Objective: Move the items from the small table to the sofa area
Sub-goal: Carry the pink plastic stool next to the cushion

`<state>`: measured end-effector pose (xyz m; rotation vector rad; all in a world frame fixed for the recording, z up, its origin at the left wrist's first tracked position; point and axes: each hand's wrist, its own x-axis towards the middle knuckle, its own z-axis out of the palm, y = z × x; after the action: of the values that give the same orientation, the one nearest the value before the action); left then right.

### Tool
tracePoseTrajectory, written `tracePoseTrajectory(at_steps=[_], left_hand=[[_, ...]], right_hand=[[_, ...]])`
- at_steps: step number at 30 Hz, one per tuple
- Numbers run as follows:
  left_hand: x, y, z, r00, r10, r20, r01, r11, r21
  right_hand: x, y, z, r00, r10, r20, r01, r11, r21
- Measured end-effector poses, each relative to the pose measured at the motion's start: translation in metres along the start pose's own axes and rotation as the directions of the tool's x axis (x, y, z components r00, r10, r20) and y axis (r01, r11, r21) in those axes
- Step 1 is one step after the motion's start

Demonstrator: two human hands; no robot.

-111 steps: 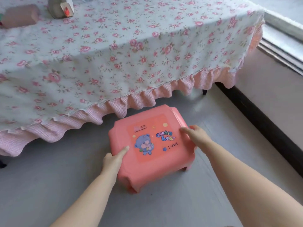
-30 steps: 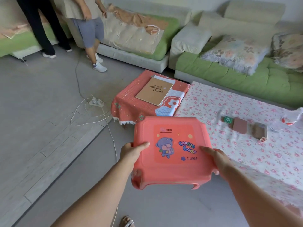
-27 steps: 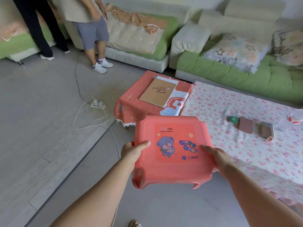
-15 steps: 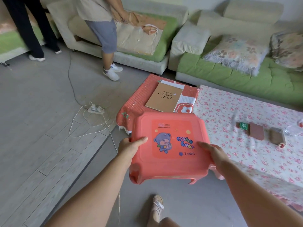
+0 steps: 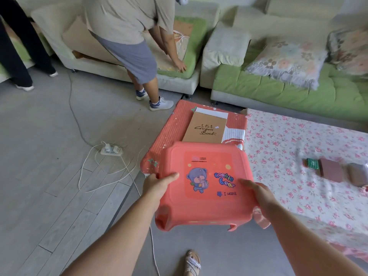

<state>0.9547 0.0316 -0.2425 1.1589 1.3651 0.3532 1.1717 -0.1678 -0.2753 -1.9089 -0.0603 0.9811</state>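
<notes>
I carry a coral plastic stool (image 5: pixel 207 166) with a bear sticker, held level above the floor. My left hand (image 5: pixel 157 185) grips its left edge, thumb on top. My right hand (image 5: pixel 258 193) grips its right edge, fingers lying over the top. Just beyond the stool stands the small table (image 5: pixel 171 126) under a red cloth, with a brown sketch book (image 5: pixel 205 127) lying on it. The green sofa (image 5: pixel 278 86) runs along the back.
A person (image 5: pixel 129 36) bends over the left sofa section, another stands at far left. A power strip (image 5: pixel 111 150) with white cables lies on the floor. The floral-cloth table (image 5: pixel 298 140) at right bears small brown boxes (image 5: pixel 330 170). My sandalled foot (image 5: pixel 192 262) shows below.
I lifted the stool from the floor by the floral table and turned towards the sofa. In the last second I stepped closer to the small table; the person moved right and bent over the sofa.
</notes>
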Motion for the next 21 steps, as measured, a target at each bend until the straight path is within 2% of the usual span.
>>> tracePoseTrajectory(at_steps=[6,13,21], left_hand=[[0.033,0.02,0.007,0.998,-0.02,0.053,0.019,1.0,0.024],[0.075,0.044,0.011,0.989,0.004,0.149,-0.02,0.994,0.104],[0.149,0.056,-0.033,0.954,-0.032,0.297,-0.031,0.978,0.205]], right_hand=[[0.019,-0.015,0.006,0.999,0.039,-0.032,-0.039,0.999,0.019],[0.03,-0.02,0.022,0.984,0.079,-0.159,-0.067,0.994,0.081],[0.018,-0.016,0.104,0.941,0.164,-0.295,-0.104,0.973,0.207]])
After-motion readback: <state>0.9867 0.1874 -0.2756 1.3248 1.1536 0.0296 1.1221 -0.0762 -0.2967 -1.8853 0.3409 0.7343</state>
